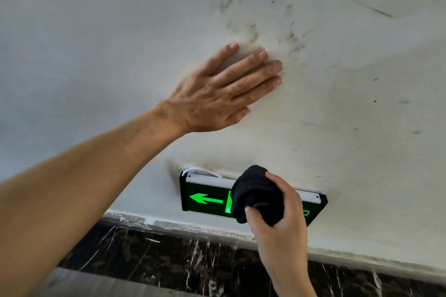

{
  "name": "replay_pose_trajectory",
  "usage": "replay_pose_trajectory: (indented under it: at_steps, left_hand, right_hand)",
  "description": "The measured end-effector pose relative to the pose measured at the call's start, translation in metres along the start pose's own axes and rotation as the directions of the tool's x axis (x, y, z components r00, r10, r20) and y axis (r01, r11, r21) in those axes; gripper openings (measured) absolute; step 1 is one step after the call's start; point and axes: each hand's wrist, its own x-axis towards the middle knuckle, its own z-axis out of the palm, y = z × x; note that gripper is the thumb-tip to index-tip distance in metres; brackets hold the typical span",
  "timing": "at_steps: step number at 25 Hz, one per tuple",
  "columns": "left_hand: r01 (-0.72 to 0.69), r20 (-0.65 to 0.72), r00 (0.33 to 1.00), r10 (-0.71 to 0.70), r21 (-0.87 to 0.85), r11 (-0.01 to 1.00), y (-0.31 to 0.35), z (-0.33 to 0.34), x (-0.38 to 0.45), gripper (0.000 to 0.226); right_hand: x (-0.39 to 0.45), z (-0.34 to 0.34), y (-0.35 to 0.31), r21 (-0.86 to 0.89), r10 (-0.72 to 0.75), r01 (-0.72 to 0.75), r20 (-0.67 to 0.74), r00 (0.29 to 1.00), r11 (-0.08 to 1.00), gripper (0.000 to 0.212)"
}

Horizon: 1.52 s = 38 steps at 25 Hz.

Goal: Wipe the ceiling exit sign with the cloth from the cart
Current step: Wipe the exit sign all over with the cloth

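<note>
Item: rectangular black-framed exit sign with glowing green arrow (207,196), hanging from the smudged white ceiling (96,31).
Right hand (280,222) is gripping a bunched black cloth (258,193), pressing it against the sign face.
Left hand (217,94) is bracing open and flat on the ceiling.
Advice: light, even strokes toward both ends.
Obscured: sign's middle graphic, behind the cloth.

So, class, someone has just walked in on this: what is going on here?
A person is cleaning a lit green exit sign mounted on the ceiling. The right hand grips a bunched black cloth and presses it against the sign's face, covering its middle. The left hand lies flat on the smudged ceiling, apparently for balance.
</note>
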Motion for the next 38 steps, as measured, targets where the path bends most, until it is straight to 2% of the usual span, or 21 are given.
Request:
replay_pose_trajectory:
  at_steps: [1, 3, 6, 8, 11, 13, 19, 26, 38]
  left_hand:
    - [-0.004, -0.006, 1.000, 0.004, 0.017, 1.000, 0.000, 0.002, 0.000, 0.058]
    - [-0.007, -0.032, 0.999, 0.007, 0.013, 1.000, 0.000, 0.003, 0.001, 0.057]
    - [-0.002, -0.049, 0.999, 0.002, -0.002, 1.000, 0.001, 0.004, 0.002, 0.058]
    - [-0.005, -0.047, 0.999, 0.006, 0.007, 1.000, 0.001, 0.004, 0.002, 0.064]
    - [-0.008, -0.063, 0.998, 0.008, 0.002, 1.000, 0.001, 0.003, 0.002, 0.064]
    - [-0.009, -0.074, 0.997, 0.009, -0.007, 1.000, 0.001, 0.004, 0.002, 0.062]
    - [-0.011, -0.076, 0.997, 0.011, 0.011, 1.000, 0.000, 0.006, 0.001, 0.064]
    - [-0.014, -0.072, 0.997, 0.016, 0.022, 1.000, -0.001, 0.007, 0.000, 0.064]
    - [-0.013, -0.099, 0.995, 0.016, 0.032, 0.999, -0.001, 0.011, -0.001, 0.064]
  right_hand:
    - [0.003, 0.008, 0.001, -0.099, -0.132, 0.130, -0.011, 0.991, 0.986, 0.060]
    - [0.008, 0.027, 0.008, -0.291, -0.364, 0.351, 0.010, 0.931, 0.890, 0.064]
    - [0.016, 0.063, 0.020, -0.441, -0.513, 0.511, 0.125, 0.849, 0.738, 0.066]
    - [0.020, 0.084, 0.027, -0.505, -0.498, 0.527, 0.205, 0.842, 0.683, 0.066]
    - [0.022, 0.110, 0.038, -0.617, -0.389, 0.508, 0.329, 0.860, 0.601, 0.065]
    - [0.025, 0.121, 0.043, -0.660, -0.349, 0.492, 0.349, 0.870, 0.568, 0.062]
    - [0.031, 0.124, 0.051, -0.743, -0.349, 0.492, 0.360, 0.865, 0.455, 0.065]
    - [0.034, 0.098, 0.052, -0.791, -0.369, 0.466, 0.328, 0.869, 0.395, 0.068]
    - [0.037, 0.048, 0.060, -0.866, -0.251, 0.298, 0.209, 0.945, 0.402, 0.065]
